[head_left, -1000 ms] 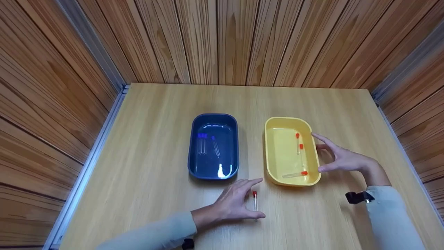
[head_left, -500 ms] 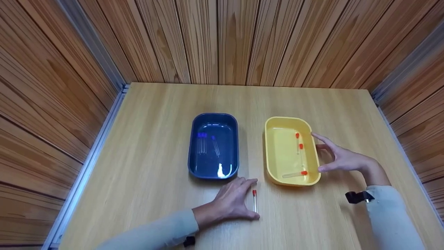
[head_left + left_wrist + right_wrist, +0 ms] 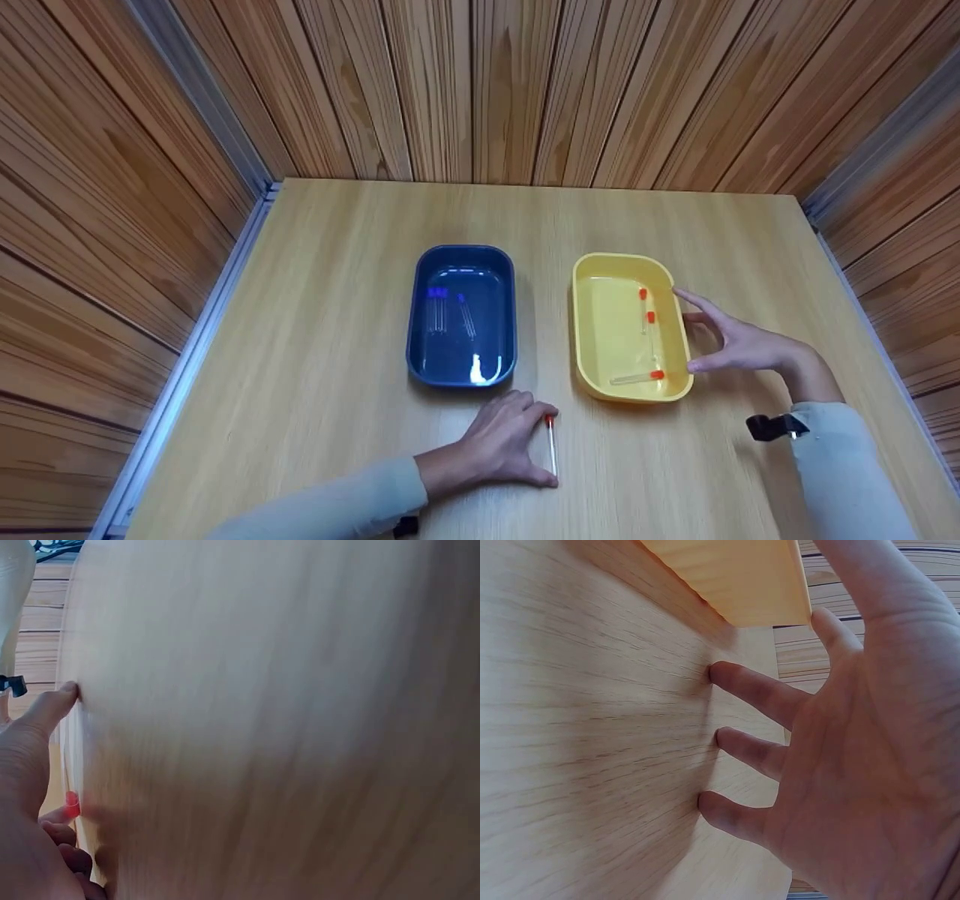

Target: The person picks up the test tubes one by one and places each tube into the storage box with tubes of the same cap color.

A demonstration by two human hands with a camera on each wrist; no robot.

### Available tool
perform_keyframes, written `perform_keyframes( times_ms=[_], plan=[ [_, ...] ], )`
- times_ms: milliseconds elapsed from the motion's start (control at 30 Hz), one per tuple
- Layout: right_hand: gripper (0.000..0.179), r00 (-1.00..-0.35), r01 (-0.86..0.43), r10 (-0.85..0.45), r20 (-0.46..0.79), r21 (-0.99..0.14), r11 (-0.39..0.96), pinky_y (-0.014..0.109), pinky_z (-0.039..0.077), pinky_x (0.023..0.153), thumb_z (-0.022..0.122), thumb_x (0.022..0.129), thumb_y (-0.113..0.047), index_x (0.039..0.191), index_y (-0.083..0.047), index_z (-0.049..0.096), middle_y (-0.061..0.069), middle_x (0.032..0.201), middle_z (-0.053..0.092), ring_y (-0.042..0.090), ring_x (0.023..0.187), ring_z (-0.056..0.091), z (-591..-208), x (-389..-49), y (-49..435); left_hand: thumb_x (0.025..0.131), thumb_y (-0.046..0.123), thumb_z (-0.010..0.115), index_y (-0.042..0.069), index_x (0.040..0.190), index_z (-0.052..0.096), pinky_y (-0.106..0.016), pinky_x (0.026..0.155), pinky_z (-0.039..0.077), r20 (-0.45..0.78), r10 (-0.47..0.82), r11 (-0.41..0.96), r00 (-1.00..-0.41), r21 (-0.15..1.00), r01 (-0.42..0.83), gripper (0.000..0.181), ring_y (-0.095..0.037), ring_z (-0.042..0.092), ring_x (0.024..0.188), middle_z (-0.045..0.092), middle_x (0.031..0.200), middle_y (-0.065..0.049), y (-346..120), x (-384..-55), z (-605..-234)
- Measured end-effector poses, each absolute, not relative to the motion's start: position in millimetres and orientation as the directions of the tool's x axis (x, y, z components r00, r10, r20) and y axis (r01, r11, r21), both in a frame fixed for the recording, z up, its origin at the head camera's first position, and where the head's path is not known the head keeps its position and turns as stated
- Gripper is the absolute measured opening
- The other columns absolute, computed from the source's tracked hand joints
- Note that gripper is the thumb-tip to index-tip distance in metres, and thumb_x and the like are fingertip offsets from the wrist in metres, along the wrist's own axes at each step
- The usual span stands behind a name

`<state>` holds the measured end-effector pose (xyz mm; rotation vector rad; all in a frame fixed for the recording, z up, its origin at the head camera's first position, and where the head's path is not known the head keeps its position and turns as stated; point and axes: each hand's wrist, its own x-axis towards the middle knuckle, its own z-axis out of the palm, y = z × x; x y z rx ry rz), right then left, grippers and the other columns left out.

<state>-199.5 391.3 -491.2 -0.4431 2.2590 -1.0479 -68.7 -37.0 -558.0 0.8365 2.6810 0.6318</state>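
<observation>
In the head view my left hand is low over the table in front of the trays. It spans a small red-capped test tube lengthwise, index fingertip at the cap and thumb at the clear end. The left wrist view shows the red cap at the index finger. My right hand is spread at the right side of the yellow tray, thumb and index finger at its wall. Its other fingers reach down to the table in the right wrist view. Inside that tray lie three red-capped tubes.
A dark blue tray stands left of the yellow one, holding several purple-capped tubes. Wood-patterned panels rise behind the table and at both sides.
The left hand has drawn slightly toward the near edge, and its index finger and thumb have come onto the two ends of the tube. The right hand and both trays stay put.
</observation>
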Motion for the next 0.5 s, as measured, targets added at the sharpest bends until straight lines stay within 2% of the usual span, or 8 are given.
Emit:
perform_keyframes(
  times_ms=[200,500],
  plan=[
    [0.13,-0.76,-0.05,-0.529,-0.377,-0.778,0.626,0.1,0.007,0.12,0.092,0.092,-0.021,0.182,-0.026,-0.002,0.036,0.181,0.023,0.065,0.168,0.014,-491.9,-199.7,390.8,0.074,0.071,0.097,0.026,0.15,0.068,-0.021,0.088,0.046,-0.109,0.582,0.74,-0.806,0.483,0.469,0.093,-0.009,0.055,0.1,0.066,0.111,0.006,-38.4,-68.0,-558.6],
    [0.129,-0.765,-0.046,-0.513,-0.389,-0.762,0.646,0.099,0.008,0.121,0.091,0.093,-0.028,0.182,-0.03,-0.002,0.034,0.183,0.021,0.063,0.169,0.015,-491.4,-198.8,390.5,0.073,0.07,0.099,0.023,0.151,0.067,-0.021,0.089,0.049,-0.104,0.567,0.733,-0.817,0.517,0.442,0.096,-0.01,0.056,0.103,0.065,0.116,0.004,-39.5,-66.7,-559.6]
  ],
)
